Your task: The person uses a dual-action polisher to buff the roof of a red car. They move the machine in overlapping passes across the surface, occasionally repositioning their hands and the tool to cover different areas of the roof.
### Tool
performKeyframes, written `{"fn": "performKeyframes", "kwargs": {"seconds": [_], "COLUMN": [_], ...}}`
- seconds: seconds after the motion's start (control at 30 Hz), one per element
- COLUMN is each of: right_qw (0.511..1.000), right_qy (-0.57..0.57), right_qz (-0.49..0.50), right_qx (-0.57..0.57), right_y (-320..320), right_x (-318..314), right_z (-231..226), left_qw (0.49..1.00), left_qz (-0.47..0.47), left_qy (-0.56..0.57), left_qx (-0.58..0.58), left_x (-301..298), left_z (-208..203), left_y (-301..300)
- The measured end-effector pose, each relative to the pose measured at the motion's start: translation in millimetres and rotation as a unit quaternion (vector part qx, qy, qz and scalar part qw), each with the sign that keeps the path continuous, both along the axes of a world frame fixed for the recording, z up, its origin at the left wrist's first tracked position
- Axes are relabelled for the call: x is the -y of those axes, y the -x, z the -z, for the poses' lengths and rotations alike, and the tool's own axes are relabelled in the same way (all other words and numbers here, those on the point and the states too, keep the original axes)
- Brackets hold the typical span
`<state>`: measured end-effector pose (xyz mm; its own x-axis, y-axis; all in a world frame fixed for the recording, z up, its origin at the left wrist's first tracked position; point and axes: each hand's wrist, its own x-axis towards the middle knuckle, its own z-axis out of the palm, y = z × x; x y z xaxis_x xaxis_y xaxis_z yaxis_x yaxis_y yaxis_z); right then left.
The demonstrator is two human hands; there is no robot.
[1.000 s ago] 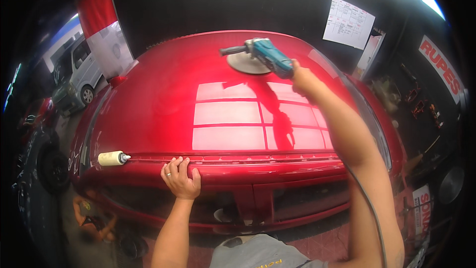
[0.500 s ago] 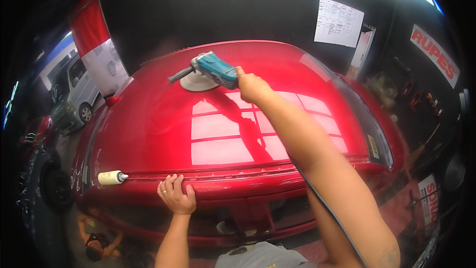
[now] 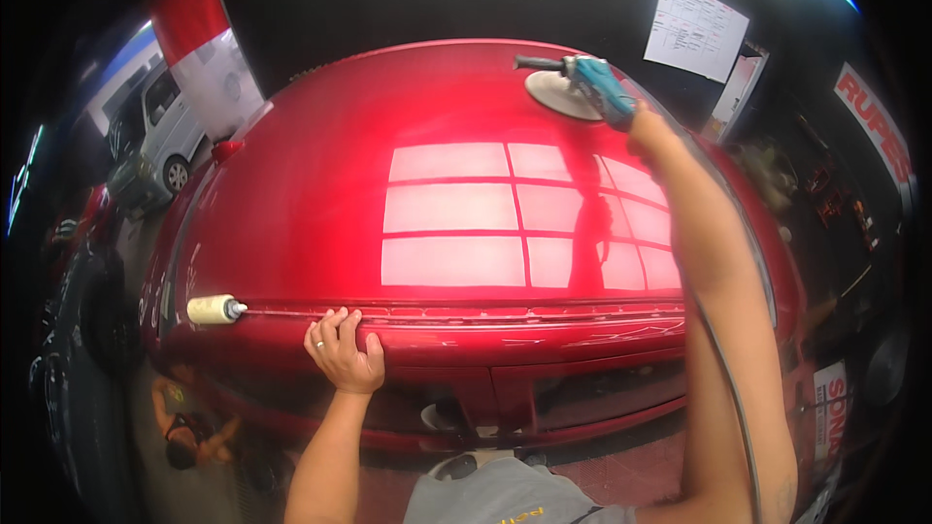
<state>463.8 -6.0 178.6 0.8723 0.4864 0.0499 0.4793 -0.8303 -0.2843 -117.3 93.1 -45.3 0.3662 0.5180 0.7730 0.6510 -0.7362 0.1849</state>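
Observation:
A glossy red car roof (image 3: 311,165) spreads out before me, mirroring bright window-like panes. My right hand (image 3: 649,126) is closed round the rear of a teal electric polisher (image 3: 604,89), at the far right of the roof. Its pale round pad (image 3: 553,97) lies on the paint, and a black side handle sticks out to the left. My left hand (image 3: 346,351) rests open on the near roof edge, fingertips by the trim groove and a ring on one finger. To its left, a cream squeeze bottle (image 3: 211,310) with a pointed nozzle lies on its side along that edge.
The polisher's cord (image 3: 728,378) hangs along my right arm. Low at the left is another person (image 3: 189,427), beside the car. A silver van (image 3: 167,121) stands beyond a red and white curtain (image 3: 199,39). A whiteboard sheet (image 3: 695,29) hangs on the dark wall.
My right hand has swept the polisher across the roof to the right and slightly farther away. My left hand stays on the roof edge. The whole view has shifted somewhat.

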Motion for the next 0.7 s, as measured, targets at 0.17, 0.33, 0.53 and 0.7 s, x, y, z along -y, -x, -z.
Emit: {"fn": "performKeyframes", "kwargs": {"seconds": [0.17,0.33,0.53,0.7], "right_qw": [0.999,0.999,0.999,0.995], "right_qy": [0.04,0.035,0.033,0.018], "right_qz": [-0.002,0.018,-0.033,-0.102], "right_qx": [0.034,0.038,0.016,0.015], "right_y": [-73,-94,-73,-50], "right_x": [6,36,9,-27], "right_z": [31,24,15,16], "left_qw": [1.0,1.0,1.0,1.0], "left_qz": [-0.014,0.004,-0.009,-0.003], "left_qy": [0.015,0.01,0.011,0.014], "left_qx": [-0.008,-0.003,-0.007,-0.001], "left_x": [5,-2,2,1], "left_z": [-2,1,-2,-2], "left_y": [9,1,5,6]}}
